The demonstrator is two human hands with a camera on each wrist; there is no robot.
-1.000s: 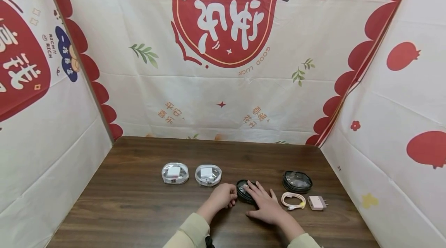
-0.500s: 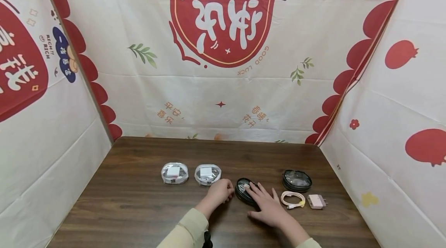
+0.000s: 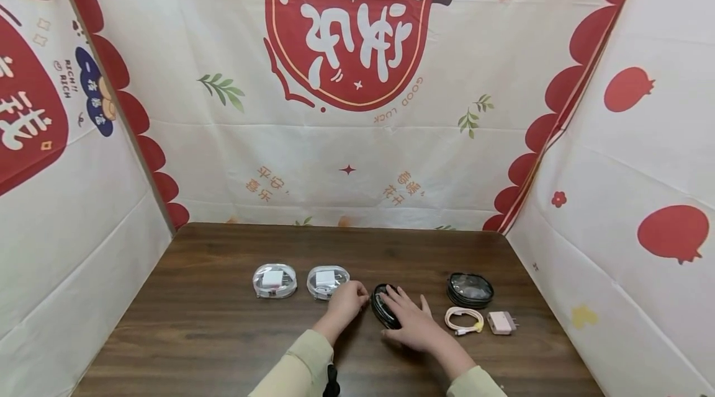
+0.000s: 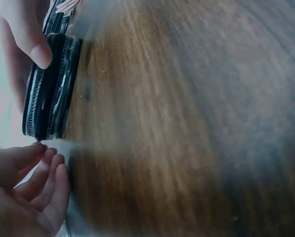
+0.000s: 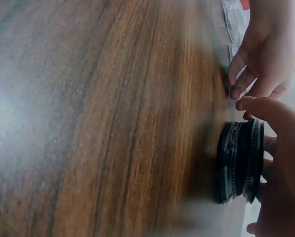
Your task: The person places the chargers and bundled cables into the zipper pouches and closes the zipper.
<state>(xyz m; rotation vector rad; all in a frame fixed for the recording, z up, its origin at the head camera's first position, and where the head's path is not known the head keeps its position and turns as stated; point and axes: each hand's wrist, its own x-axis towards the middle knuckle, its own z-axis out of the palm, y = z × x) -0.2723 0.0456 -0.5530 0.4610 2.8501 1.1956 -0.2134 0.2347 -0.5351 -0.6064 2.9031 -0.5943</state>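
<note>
The right hand (image 3: 412, 324) spreads over the black case (image 3: 382, 312), presumably to steady it. The left hand (image 3: 346, 304) pinches at its end — apparently holding a hidden zipper pull.

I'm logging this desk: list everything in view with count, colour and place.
Table: one, brown, under the items
Cloth walls: three, white and red, around table
Clear cases: two, clear, left of centre
Plugs: two, white, inside clear cases
Black cases: two, black, centre and right
Coiled cable: one, pale pink, before right case
Charger: one, pale pink, right of cable
Unidentified item: one, black, bottom centre
Sleeves: two, cream, bottom edge
Left hand: one, bare, beside centre case
Right hand: one, bare, on centre case
</note>
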